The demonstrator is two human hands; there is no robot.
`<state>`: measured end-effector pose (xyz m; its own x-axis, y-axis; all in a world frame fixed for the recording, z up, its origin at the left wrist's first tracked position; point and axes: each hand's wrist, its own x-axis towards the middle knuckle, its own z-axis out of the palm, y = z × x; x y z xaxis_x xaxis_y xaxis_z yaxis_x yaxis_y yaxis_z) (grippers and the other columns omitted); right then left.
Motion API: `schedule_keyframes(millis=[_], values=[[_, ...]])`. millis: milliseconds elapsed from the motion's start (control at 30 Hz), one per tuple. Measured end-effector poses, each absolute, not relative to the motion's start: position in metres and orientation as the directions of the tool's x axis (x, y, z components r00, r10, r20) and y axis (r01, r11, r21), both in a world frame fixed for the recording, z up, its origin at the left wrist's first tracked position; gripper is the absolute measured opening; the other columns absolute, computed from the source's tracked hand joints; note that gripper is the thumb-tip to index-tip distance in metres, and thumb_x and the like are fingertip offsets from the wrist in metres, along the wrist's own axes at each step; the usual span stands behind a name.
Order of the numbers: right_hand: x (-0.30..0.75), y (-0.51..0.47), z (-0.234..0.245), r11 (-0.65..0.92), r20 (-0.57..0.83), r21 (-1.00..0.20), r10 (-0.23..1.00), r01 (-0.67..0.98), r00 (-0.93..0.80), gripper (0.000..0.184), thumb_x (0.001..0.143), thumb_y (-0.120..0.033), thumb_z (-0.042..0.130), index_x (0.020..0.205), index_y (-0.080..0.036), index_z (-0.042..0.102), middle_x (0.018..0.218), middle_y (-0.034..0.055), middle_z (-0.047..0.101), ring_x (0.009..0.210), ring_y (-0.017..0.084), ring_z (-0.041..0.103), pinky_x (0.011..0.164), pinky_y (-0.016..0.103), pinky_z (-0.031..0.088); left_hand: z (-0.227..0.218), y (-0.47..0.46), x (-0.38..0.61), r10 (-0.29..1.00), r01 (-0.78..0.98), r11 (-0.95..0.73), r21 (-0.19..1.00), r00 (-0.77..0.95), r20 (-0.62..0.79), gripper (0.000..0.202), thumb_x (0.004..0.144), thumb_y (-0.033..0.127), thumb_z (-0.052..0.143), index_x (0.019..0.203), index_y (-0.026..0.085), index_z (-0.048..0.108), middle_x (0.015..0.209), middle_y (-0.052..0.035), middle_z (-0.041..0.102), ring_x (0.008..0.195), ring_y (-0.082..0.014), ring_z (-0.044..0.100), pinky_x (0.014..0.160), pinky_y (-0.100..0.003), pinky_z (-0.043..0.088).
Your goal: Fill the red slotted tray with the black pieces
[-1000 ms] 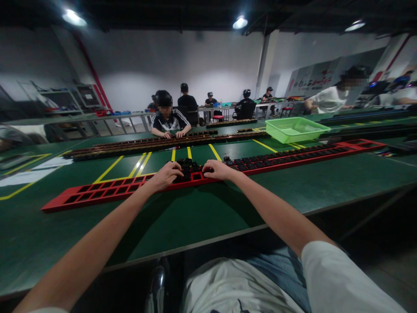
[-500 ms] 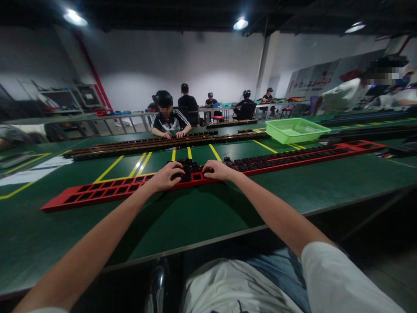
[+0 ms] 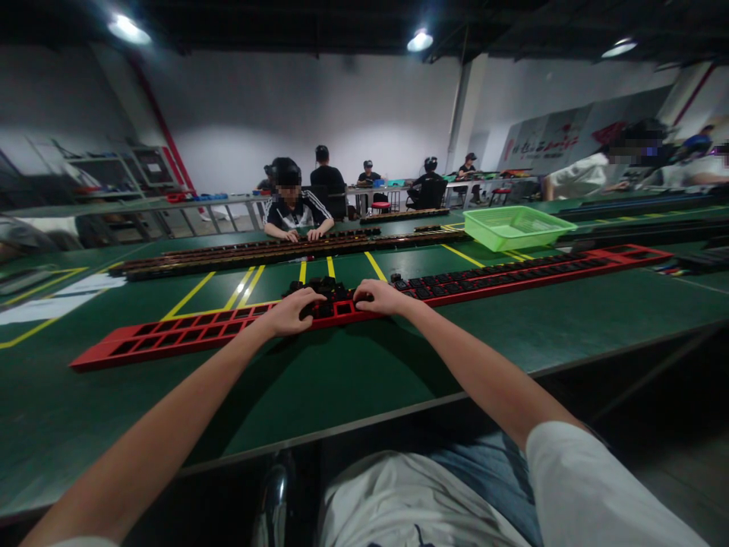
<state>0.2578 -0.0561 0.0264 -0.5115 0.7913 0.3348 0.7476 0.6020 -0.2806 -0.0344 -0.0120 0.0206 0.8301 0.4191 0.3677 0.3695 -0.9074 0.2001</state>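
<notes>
A long red tray [image 3: 171, 338] with many small cells runs across the green table [image 3: 353, 380]. Its right part holds small black parts [image 3: 490, 273]; its left cells show bare. A heap of loose black parts [image 3: 327, 292] lies at the tray's middle. My left hand [image 3: 290, 311] rests on the tray with fingers curled over the heap's left side. My right hand [image 3: 379, 296] lies on the heap's right side, fingers bent down onto the parts. What the fingers pinch is too small to make out.
A green plastic basket [image 3: 515, 226] stands at the back right. Another long dark tray [image 3: 273, 251] lies farther back, where a seated person [image 3: 296, 209] works with both hands. More people sit at distant tables and at the far right.
My left hand has slid slightly toward me on the tray. My right hand stays put. The person at the far right has shifted.
</notes>
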Motion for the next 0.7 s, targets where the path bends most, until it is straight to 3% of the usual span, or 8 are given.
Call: schedule_keyframes(millis=[433, 700], values=[[0.258, -0.056, 0.025, 0.602, 0.340, -0.291, 0.791, 0.743, -0.508, 0.016, 0.087, -0.024, 0.068, 0.101, -0.017, 0.071, 0.100, 0.0060, 0.064, 0.092, 0.018, 0.059, 0.083, 0.028, 0.044, 0.020, -0.015, -0.035, 0.397, 0.334, -0.916, 0.221, 0.823, 0.406, 0.046, 0.079, 0.021, 0.053, 0.124, 0.019, 0.060, 0.118, -0.0088, 0.058, 0.108, -0.0246, 0.057, 0.101, -0.041, 0.047], [0.257, -0.057, 0.028, 0.590, 0.319, -0.275, 0.801, 0.759, -0.507, 0.017, 0.087, -0.025, 0.067, 0.102, -0.016, 0.071, 0.101, 0.0068, 0.064, 0.092, 0.018, 0.060, 0.082, 0.028, 0.045, 0.018, 0.008, -0.043, 0.612, 0.605, -0.758, 0.244, 0.529, 0.588, 0.022, 0.084, 0.027, 0.050, 0.096, 0.017, 0.066, 0.100, -0.0087, 0.062, 0.099, -0.0254, 0.056, 0.094, -0.043, 0.047]])
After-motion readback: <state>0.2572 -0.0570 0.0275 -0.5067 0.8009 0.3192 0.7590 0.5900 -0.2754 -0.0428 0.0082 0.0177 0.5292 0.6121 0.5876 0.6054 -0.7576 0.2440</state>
